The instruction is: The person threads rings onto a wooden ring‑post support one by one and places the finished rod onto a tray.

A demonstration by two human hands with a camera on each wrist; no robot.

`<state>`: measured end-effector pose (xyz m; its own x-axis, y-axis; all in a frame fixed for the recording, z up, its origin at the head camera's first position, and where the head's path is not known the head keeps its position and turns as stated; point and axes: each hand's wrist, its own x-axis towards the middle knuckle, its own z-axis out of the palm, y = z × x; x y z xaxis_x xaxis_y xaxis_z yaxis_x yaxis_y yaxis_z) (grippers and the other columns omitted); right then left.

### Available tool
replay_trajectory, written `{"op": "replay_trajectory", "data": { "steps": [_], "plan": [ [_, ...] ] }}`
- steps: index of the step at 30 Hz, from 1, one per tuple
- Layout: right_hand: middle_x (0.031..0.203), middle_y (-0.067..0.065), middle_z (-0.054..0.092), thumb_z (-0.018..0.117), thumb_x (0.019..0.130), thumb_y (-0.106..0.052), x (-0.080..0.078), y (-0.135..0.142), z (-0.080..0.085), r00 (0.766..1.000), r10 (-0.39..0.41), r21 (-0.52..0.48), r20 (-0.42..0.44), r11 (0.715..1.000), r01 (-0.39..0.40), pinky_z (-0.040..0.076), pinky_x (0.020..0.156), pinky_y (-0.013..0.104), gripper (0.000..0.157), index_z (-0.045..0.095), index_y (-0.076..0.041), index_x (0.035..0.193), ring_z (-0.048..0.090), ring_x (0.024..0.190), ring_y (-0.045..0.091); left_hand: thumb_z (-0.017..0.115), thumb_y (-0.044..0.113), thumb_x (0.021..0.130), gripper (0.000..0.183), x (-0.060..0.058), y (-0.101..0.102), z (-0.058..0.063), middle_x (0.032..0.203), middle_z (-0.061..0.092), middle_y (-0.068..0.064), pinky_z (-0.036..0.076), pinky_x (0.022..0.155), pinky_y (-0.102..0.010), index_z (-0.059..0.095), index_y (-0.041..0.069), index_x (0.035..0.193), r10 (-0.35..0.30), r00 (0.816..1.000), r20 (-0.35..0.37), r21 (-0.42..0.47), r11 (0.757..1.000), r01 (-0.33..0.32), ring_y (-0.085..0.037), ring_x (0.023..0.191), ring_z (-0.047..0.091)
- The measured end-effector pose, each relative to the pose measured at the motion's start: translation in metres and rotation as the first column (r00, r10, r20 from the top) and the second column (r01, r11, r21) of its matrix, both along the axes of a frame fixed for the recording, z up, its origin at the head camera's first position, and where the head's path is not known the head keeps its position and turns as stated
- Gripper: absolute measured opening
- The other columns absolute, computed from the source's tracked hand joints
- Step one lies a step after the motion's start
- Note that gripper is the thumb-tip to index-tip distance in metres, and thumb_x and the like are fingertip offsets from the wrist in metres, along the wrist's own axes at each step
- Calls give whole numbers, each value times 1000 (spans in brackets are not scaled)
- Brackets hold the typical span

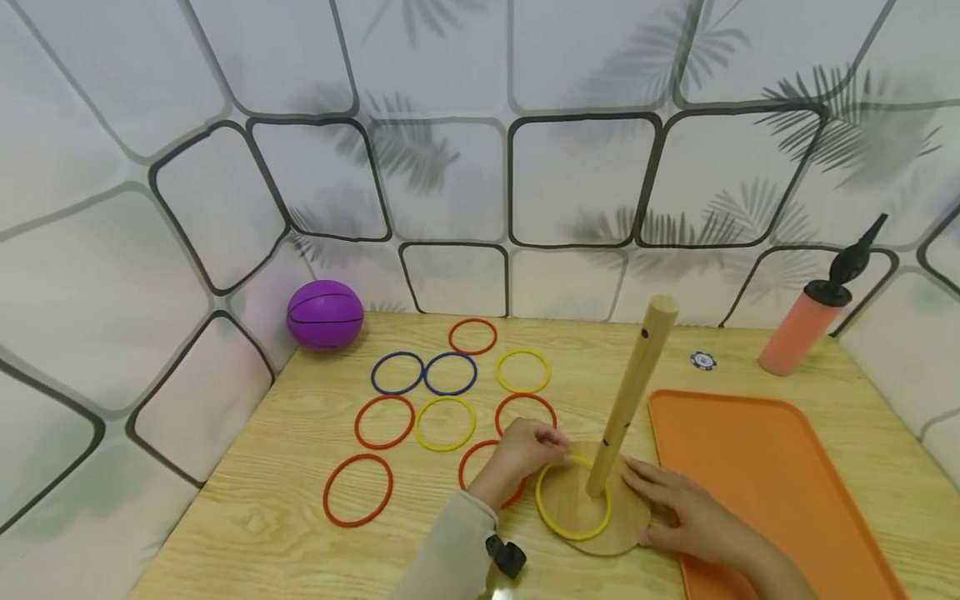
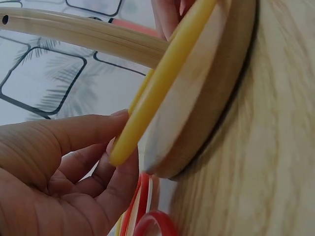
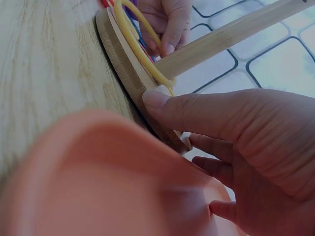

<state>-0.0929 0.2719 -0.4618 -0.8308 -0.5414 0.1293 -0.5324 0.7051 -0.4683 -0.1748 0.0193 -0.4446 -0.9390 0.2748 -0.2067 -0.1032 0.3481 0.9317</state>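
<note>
A wooden ring-toss stand has a round base [image 1: 630, 521] and an upright post [image 1: 632, 379]. Around the foot of the post is a yellow ring [image 1: 573, 536], low over the base and off to its left side. My left hand [image 1: 523, 454] pinches this ring at its far left edge between thumb and fingertips, seen closely in the left wrist view. At the right edge of the base, my right hand [image 1: 693, 512] grips the rim. In the right wrist view its thumb [image 3: 187, 109] lies on the edge, with the fingers lower down.
Several red, blue and yellow rings lie flat left of the stand, among them a red ring [image 1: 358, 525] and a blue ring [image 1: 397, 392]. An orange tray [image 1: 757, 467] is under my right forearm. Farther back are a purple ball [image 1: 325, 314], a poker chip [image 1: 703, 360] and a hand pump [image 1: 802, 329].
</note>
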Motion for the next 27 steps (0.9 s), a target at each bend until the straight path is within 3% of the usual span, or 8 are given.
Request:
{"op": "replay_trajectory", "data": {
  "steps": [9, 18, 22, 27],
  "plan": [
    [146, 0, 42, 70, 80, -45, 2, 2, -8, 995, 2, -14, -104, 1000, -4, 39, 91, 31, 68, 51, -15, 138, 38, 126, 17, 78, -2, 72, 16, 1, -11, -5, 74, 67, -1, 47, 60, -18, 74, 2, 87, -28, 997, -69, 59, 998, 32, -5, 67, 57],
    [147, -5, 39, 73, 78, -42, 0, 4, -11, 981, 33, -9, -192, 999, -35, 36, 91, 26, 70, 50, -15, 138, 40, 124, 18, 74, 16, 81, 18, 2, -31, 3, 83, 69, 0, 50, 67, -22, 75, 5, 96, -109, 988, -113, 82, 990, 119, -4, 73, 59],
    [148, -7, 36, 74, 78, -41, -1, 4, -12, 979, 46, -18, -200, 999, -51, 35, 91, 23, 70, 50, -15, 139, 36, 127, 12, 68, 23, 88, 22, 5, -42, 12, 82, 70, -4, 53, 70, -32, 74, 3, 96, -113, 983, -148, 87, 988, 127, -13, 73, 62],
    [148, -7, 37, 74, 78, -39, 0, 3, -13, 979, 49, -42, -196, 997, -59, 29, 94, 17, 70, 50, -14, 139, 30, 129, 4, 63, 28, 92, 31, 15, -65, 23, 91, 70, -14, 53, 75, -30, 71, 1, 104, -103, 978, -180, 117, 985, 125, -28, 86, 66]
  ]
}}
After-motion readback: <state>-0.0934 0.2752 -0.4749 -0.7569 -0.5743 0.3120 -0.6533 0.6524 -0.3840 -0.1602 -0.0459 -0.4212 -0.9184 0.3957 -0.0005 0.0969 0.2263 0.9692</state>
